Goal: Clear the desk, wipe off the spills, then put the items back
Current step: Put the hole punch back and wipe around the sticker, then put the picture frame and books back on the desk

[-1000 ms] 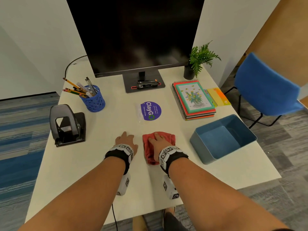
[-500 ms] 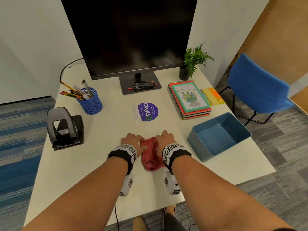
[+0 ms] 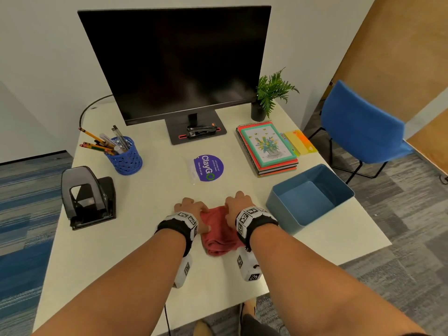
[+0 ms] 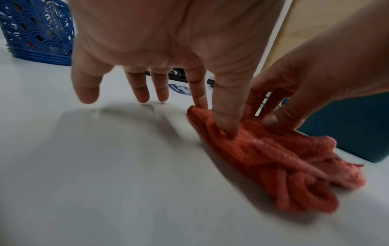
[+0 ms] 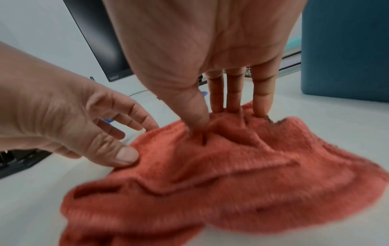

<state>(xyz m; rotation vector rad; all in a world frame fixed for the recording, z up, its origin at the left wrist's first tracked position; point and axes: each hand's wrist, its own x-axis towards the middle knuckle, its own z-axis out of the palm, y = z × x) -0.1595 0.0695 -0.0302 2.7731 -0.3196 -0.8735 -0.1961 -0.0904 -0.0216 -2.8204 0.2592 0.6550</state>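
Your two hands meet on the crumpled red terry cloth [image 3: 219, 232], which lies bunched on the white desk [image 3: 135, 234] near the front edge, right between your wrists. Your left hand [image 3: 191, 209] has thumb and index finger pressed into the cloth's left side; the other fingers [image 4: 143, 88] are spread w/ tips down at the bare desk beside it. Your right hand [image 3: 238, 204] digs thumb and fingertips into the far edge of the cloth, gathering a ridge of fabric, so that one is grasping the cloth. The left looks more like a light pinch; I can't tell if it has really closed on a fold.

Why both hands: prob. you're bunching the cloth into a pad or getting ready to lift it aside.

The rest of the desk isn't cleared yet. The open blue rectangular metal bin [image 3: 310, 197] sits just right of your right hand, empty, likely there to take the items. Still out:
- blue mesh pencil cup [image 3: 124, 157], back left
- black two-hole punch [image 3: 88, 196], left edge
- stack of spiral notebooks w/ flower cover [image 3: 268, 146], back right
- yellow-orange sticky-note pads [image 3: 300, 141] beside the stack
- black stapler [image 3: 201, 130] on the base of the black monitor [image 3: 179, 64]
- small potted green plant [image 3: 269, 95]
- round purple sticker [image 3: 208, 168] reading "ClayGo", center, just beyond the cloth
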